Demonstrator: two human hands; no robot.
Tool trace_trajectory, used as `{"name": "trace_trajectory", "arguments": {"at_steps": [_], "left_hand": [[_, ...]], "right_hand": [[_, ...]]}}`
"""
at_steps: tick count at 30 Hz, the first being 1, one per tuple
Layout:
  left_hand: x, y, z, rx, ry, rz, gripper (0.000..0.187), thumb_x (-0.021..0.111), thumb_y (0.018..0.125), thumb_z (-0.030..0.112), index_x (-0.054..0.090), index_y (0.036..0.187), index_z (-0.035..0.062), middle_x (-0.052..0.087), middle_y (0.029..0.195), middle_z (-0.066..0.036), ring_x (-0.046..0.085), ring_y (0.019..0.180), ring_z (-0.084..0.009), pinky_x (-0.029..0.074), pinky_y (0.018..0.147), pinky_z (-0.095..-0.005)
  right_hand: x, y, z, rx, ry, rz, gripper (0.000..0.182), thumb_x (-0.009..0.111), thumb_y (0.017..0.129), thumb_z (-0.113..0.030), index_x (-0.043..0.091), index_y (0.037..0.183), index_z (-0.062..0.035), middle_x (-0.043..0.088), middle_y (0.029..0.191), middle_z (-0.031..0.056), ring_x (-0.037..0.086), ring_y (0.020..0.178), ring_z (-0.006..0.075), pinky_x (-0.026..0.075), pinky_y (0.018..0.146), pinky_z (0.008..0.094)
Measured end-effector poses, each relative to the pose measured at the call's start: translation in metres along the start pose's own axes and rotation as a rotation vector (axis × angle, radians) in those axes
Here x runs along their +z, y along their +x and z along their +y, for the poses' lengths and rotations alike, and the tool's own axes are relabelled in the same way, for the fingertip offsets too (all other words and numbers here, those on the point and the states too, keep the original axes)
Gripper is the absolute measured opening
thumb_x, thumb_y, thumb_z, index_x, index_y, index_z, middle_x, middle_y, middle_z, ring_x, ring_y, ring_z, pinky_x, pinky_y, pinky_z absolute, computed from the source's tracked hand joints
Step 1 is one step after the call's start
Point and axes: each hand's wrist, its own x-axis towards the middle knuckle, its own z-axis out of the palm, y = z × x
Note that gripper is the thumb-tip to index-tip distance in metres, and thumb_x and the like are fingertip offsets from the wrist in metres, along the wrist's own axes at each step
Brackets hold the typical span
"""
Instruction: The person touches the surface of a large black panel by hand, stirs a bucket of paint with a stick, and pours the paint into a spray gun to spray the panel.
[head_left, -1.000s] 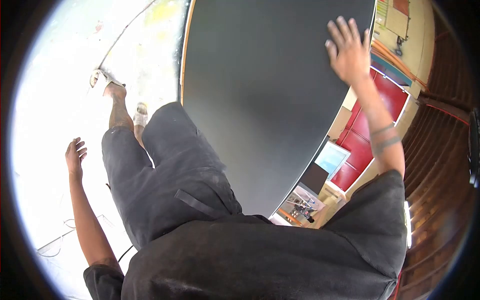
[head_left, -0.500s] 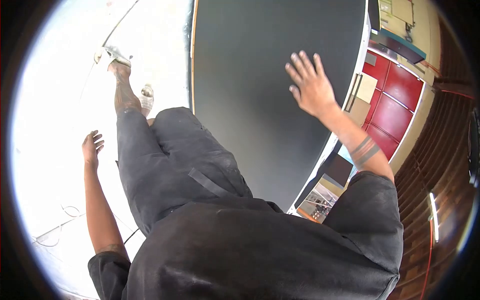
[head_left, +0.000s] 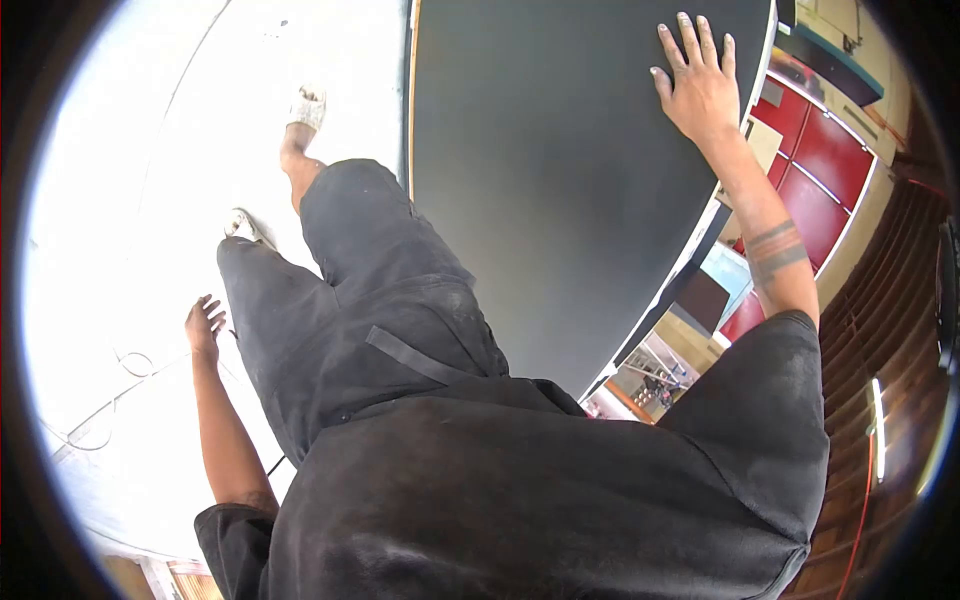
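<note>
My right hand [head_left: 703,95] is spread over a large dark grey panel [head_left: 560,180], near its far right corner. Its back faces me, with the fingers apart and the fingertips at the panel's surface. My left hand [head_left: 206,326] hangs at my left side beside the leg of my dark shorts, above the pale floor. Its fingers are loosely bent and apart, with nothing in them.
The panel stands along my right side, with a thin wood-coloured edge [head_left: 411,100] on its left. Bright floor [head_left: 130,250] lies to my left, with a thin cable loop [head_left: 135,365] on it. Past the panel are red doors [head_left: 815,165] and a brown corrugated surface [head_left: 860,320].
My right hand has moved farther forward and to the right over the panel. My legs have changed places in a step. My left hand stays low at my side, slightly farther right in view.
</note>
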Motion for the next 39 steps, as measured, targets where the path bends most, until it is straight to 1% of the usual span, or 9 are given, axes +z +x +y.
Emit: {"name": "trace_trajectory", "arguments": {"at_steps": [5, 9, 13, 16, 20, 24, 28, 33, 39], "left_hand": [[-0.037, -0.003, 0.009, 0.36, 0.005, -0.062, 0.047, 0.041, 0.103, 0.035, 0.059, 0.128, 0.0, 0.065, 0.12, -0.014, 0.062, 0.099, -0.0208, 0.05, 0.09, -0.0326], [-0.057, -0.028, 0.011, 0.507, 0.063, -0.023, 0.045, 0.044, 0.103, 0.036, 0.06, 0.128, 0.0018, 0.066, 0.117, -0.013, 0.063, 0.097, -0.0186, 0.051, 0.086, -0.0317], [-0.1, -0.015, -0.061, 0.438, 0.107, 0.016, 0.045, 0.043, 0.104, 0.036, 0.061, 0.128, 0.0027, 0.066, 0.116, -0.013, 0.063, 0.095, -0.0177, 0.051, 0.086, -0.0318], [-0.136, -0.003, -0.152, 0.222, 0.128, 0.003, 0.044, 0.041, 0.104, 0.035, 0.061, 0.128, 0.0035, 0.067, 0.114, -0.01, 0.061, 0.092, -0.0163, 0.05, 0.083, -0.0318], [-0.153, -0.006, -0.246, 0.014, 0.144, 0.022, 0.041, 0.045, 0.099, 0.032, 0.061, 0.122, 0.0026, 0.067, 0.106, -0.009, 0.061, 0.082, -0.0154, 0.05, 0.074, -0.0306], [-0.133, -0.009, -0.295, -0.052, 0.17, 0.049, 0.039, 0.048, 0.097, 0.03, 0.062, 0.119, 0.0017, 0.067, 0.1, -0.01, 0.061, 0.074, -0.0156, 0.05, 0.069, -0.03], [-0.103, 0.023, -0.307, 0.181, 0.1, -0.076, 0.042, 0.048, 0.1, 0.034, 0.061, 0.122, 0.0015, 0.067, 0.104, -0.011, 0.062, 0.079, -0.015, 0.05, 0.068, -0.0264], [-0.016, -0.043, -0.268, 0.517, 0.115, -0.1, 0.043, 0.045, 0.102, 0.034, 0.062, 0.126, 0.0031, 0.067, 0.112, -0.009, 0.062, 0.089, -0.016, 0.05, 0.082, -0.0296], [0.027, -0.034, -0.364, 0.483, 0.208, -0.278, 0.041, 0.045, 0.103, 0.036, 0.064, 0.122, 0.0048, 0.068, 0.111, -0.009, 0.064, 0.088, -0.0167, 0.051, 0.079, -0.0299]], "right_hand": [[-0.005, -0.09, -0.115, -0.14, 0.066, -0.23, 0.06, 0.042, 0.101, -0.044, 0.032, 0.155, -0.0193, 0.024, 0.162, 0.0102, 0.015, 0.152, 0.0317, 0.011, 0.122, 0.0549], [0.003, -0.183, -0.204, -0.25, 0.13, -0.378, 0.06, 0.038, 0.103, -0.044, 0.028, 0.157, -0.0189, 0.018, 0.164, 0.0097, 0.009, 0.153, 0.0331, 0.006, 0.123, 0.0555], [0.001, -0.295, -0.279, -0.46, 0.175, -0.491, 0.059, 0.041, 0.102, -0.042, 0.032, 0.155, -0.0184, 0.019, 0.164, 0.0099, 0.009, 0.152, 0.0334, 0.007, 0.123, 0.0559], [0.005, -0.387, -0.306, -0.667, 0.324, -0.557, 0.056, 0.048, 0.099, -0.039, 0.041, 0.151, -0.0191, 0.024, 0.162, 0.0065, 0.01, 0.153, 0.0299, 0.006, 0.124, 0.0529], [0.007, -0.405, -0.3, -0.495, 0.342, -0.528, 0.052, 0.047, 0.1, -0.038, 0.042, 0.15, -0.0239, 0.028, 0.161, 0.0004, 0.016, 0.151, 0.0218, 0.008, 0.125, 0.0452], [-0.013, -0.339, -0.265, -0.029, 0.204, -0.202, 0.052, 0.044, 0.102, -0.034, 0.038, 0.152, -0.0222, 0.029, 0.161, 0.0044, 0.021, 0.15, 0.0256, 0.016, 0.123, 0.0489], [0.003, -0.368, -0.3, 0.062, 0.077, -0.222, 0.056, 0.041, 0.102, -0.042, 0.033, 0.155, -0.0215, 0.024, 0.163, 0.0044, 0.017, 0.152, 0.0249, 0.013, 0.123, 0.0492], [0.019, -0.479, -0.364, -0.16, 0.185, -0.254, 0.06, 0.042, 0.101, -0.045, 0.034, 0.154, -0.0173, 0.026, 0.162, 0.0044, 0.015, 0.152, 0.0251, 0.009, 0.124, 0.0509], [0.017, -0.613, -0.424, -0.405, 0.18, -0.379, 0.062, 0.041, 0.101, -0.045, 0.031, 0.156, -0.0169, 0.023, 0.163, 0.0059, 0.013, 0.152, 0.0262, 0.007, 0.124, 0.0511]]}}
